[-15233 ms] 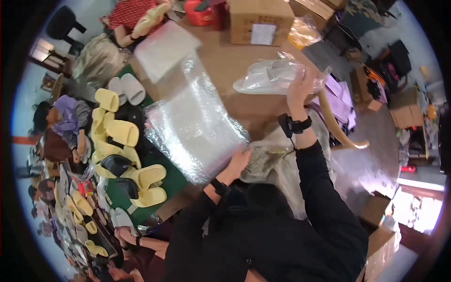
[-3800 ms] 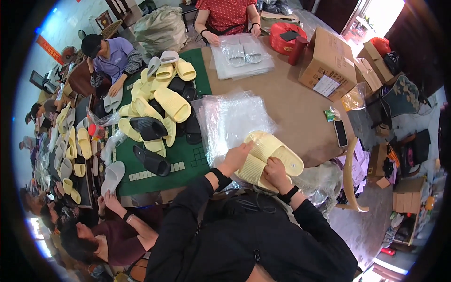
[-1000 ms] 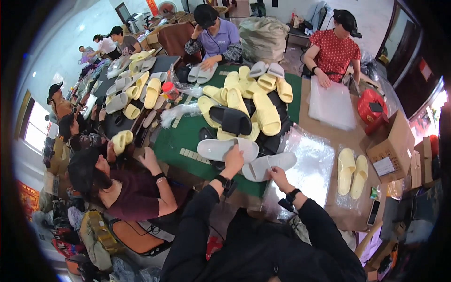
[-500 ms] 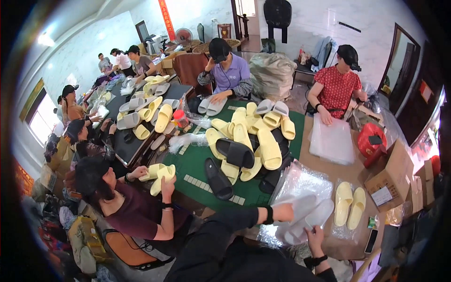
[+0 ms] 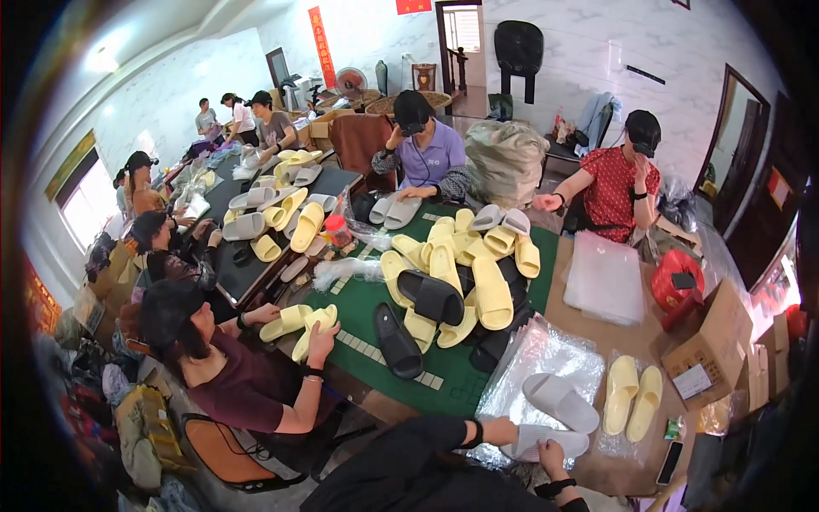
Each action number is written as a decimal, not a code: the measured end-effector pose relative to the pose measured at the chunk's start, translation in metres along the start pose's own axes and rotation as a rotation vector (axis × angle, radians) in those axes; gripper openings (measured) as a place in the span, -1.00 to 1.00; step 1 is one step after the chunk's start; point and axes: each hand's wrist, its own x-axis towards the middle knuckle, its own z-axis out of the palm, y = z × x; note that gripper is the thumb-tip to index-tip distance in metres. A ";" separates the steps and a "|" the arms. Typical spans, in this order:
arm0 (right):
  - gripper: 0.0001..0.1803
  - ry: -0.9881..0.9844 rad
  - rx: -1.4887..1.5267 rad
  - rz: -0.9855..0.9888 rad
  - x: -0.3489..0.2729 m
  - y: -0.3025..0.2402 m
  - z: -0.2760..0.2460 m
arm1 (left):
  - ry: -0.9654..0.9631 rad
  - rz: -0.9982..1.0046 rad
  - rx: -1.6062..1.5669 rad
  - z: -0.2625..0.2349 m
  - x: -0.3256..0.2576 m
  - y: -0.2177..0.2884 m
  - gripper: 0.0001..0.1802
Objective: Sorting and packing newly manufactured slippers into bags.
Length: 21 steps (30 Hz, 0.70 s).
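Near the bench's [image 5: 589,341] edge, both hands, left [image 5: 499,429] and right [image 5: 550,450], grip one grey slipper [image 5: 546,440] over plastic bags [image 5: 546,358], its mate [image 5: 560,401] lying unbagged beside them.

A sheet of clear plastic packing bags [image 5: 546,358] lies on the brown desk [image 5: 589,337] in front of the person, with a white slipper [image 5: 560,402] resting on it. A second stack of clear bags [image 5: 606,277] lies further back, near the person in red. At the right edge stands a brown cardboard box [image 5: 717,337] with a white rectangular label [image 5: 698,381] on its side. A dark phone [image 5: 670,462], screen unlit, lies near the front right corner. On the far wall hang two red paper banners, one narrow and vertical [image 5: 322,36], one above the doorway [image 5: 413,6].
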 end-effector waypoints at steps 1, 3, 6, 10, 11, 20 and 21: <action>-0.63 -0.004 -0.003 -0.014 0.002 -0.006 -0.001 | -0.022 0.036 0.020 0.023 -0.007 -0.003 -0.88; -0.63 0.055 -0.002 -0.038 0.000 -0.021 -0.007 | 0.153 0.085 -0.001 0.056 -0.018 -0.006 -0.89; -0.65 0.148 0.048 -0.075 -0.006 -0.035 -0.010 | 0.203 0.024 -0.054 0.064 -0.023 -0.006 -0.88; -0.65 0.149 0.057 -0.102 0.002 -0.026 -0.001 | 0.143 -0.076 -0.062 0.053 -0.036 0.002 -0.82; -0.69 0.168 0.212 0.043 0.008 -0.019 0.005 | 0.042 -0.102 -0.011 0.057 -0.036 0.006 -0.81; -0.80 0.158 0.306 0.035 0.017 -0.058 -0.008 | 0.108 -0.160 -0.036 0.061 -0.048 0.025 -0.65; -0.85 0.176 0.103 -0.036 0.028 -0.042 0.000 | 0.061 -0.176 -0.029 0.057 -0.047 0.026 -0.64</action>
